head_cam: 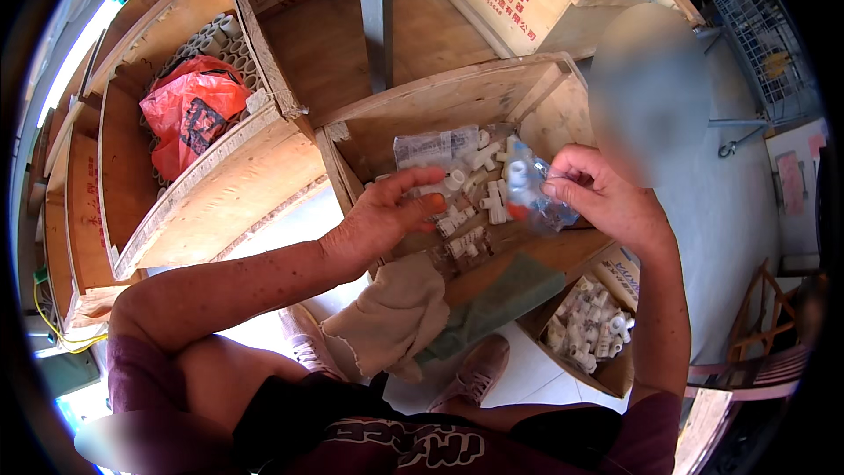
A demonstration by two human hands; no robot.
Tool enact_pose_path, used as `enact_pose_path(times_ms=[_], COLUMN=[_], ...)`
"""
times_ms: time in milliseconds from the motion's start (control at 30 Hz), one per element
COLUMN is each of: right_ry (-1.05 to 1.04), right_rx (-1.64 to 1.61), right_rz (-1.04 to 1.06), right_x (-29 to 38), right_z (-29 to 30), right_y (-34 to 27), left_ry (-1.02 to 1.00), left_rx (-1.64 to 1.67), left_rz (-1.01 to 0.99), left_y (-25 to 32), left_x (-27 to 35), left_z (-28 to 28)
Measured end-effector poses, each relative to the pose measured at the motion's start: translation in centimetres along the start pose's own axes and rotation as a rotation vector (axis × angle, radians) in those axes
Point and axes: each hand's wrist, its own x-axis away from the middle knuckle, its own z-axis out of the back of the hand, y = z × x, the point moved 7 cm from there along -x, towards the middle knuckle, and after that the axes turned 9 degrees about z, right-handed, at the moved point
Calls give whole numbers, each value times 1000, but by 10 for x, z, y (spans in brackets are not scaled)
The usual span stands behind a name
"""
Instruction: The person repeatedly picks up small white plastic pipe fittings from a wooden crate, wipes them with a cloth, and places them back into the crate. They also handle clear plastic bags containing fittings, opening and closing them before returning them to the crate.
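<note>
My right hand (597,188) pinches the top of a clear plastic bag (552,208) between thumb and fingers. Inside it show a whitish pipe fitting (518,175) and something orange-red, both blurred. Across from it, my left hand (402,203) is held with thumb and fingers apart and nothing between them. Both hands are above an open wooden crate (455,89). White plastic pipe fittings (494,201), some of them tees, lie loose in it. A clear bag (438,147) rests towards its far left, and more bagged fittings (467,241) are near the front.
A beige cloth (395,313) and a green sheet (501,303) hang over the crate's near side. A cardboard box (554,363) of white fittings stands on the floor. At left, a wooden bin (224,211) holds white pipe pieces and a red plastic bag (194,105). A metal post (377,20) rises behind.
</note>
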Motion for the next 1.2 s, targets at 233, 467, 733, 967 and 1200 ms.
enact_pose_path(times_ms=[233,467,733,967,1200], right_ry=[-177,-334,-147,-51,-4], right_rx=[20,-231,-253,-162,171], right_rz=[72,99,106,60,-64], right_x=[1,-2,-13,-16,-14], right_z=[-9,-28,-31,-15,6], right_y=[-12,-30,-27,0,82], left_ry=[-53,-115,-133,-16,33], left_rx=[-74,-93,-95,-142,-114], left_rz=[23,-70,-18,43,35], left_y=[0,4,2,-3,-15], left_x=[-1,0,2,-3,-6], left_z=[-2,-23,-22,-13,1])
